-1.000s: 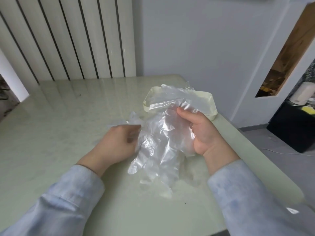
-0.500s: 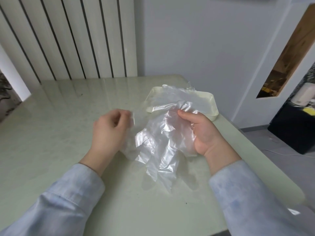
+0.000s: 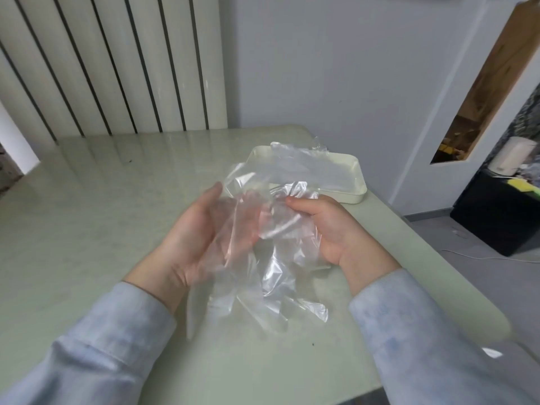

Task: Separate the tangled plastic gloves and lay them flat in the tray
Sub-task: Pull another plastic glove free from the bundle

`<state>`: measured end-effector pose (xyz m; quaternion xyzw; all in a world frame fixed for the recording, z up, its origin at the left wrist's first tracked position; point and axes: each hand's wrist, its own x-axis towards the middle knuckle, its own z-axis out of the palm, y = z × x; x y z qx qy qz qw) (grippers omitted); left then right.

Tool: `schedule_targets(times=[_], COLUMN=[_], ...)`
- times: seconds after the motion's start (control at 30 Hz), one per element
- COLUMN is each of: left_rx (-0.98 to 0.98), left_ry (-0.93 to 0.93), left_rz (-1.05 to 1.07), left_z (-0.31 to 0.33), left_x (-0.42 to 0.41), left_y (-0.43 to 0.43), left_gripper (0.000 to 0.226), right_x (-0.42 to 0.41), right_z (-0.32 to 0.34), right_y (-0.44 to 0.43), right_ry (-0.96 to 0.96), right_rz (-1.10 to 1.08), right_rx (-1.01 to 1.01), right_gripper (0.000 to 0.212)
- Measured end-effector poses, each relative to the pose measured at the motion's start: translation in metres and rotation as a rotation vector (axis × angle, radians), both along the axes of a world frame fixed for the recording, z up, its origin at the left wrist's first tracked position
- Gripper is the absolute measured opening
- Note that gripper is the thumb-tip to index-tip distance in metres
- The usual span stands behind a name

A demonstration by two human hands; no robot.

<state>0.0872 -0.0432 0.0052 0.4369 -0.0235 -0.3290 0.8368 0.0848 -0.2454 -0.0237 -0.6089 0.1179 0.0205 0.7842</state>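
Right hand [image 3: 330,226] is clamped on the tangled clear plastic gloves [image 3: 271,258], with the thumb on top and the fingers curled round the bunched end. Left hand [image 3: 193,238] lies spread, palm up, its fingers straight under the film, carrying rather than pinching.

Head view: the bunch hangs between both hands above the pale green table [image 3: 87,214]. The cream rectangular plastic tray [image 3: 358,182] stands just beyond my right hand, with clear film [image 3: 298,162] lying in it and lapping over its near rim.

Risks, as I judge them:
- The thin film clings to itself, so a hard pull could stretch or tear a glove instead of freeing it.
- With my left hand flat, the sheet could slide off.
- A careless sweep could drag out what lies in the tray.

Writing: none readable — no brand or label found.
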Motion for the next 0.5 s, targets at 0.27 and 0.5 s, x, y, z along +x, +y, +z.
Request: schedule_targets(times=[0.27,0.5], left_rx=[0.165,0.441], left_ry=[-0.272,-0.327], left_rz=[0.016,0.03], left_z=[-0.017,-0.02], left_x=[0.004,0.012], left_y=[0.0,0.014], left_gripper=[0.06,0.041], right_x=[-0.002,-0.002], right_z=[0.002,0.001], right_y=[0.003,0.003], right_ry=[0.069,0.053], right_rz=[-0.033,-0.026], right_rx=[0.037,-0.012], right_gripper=[0.025,0.006])
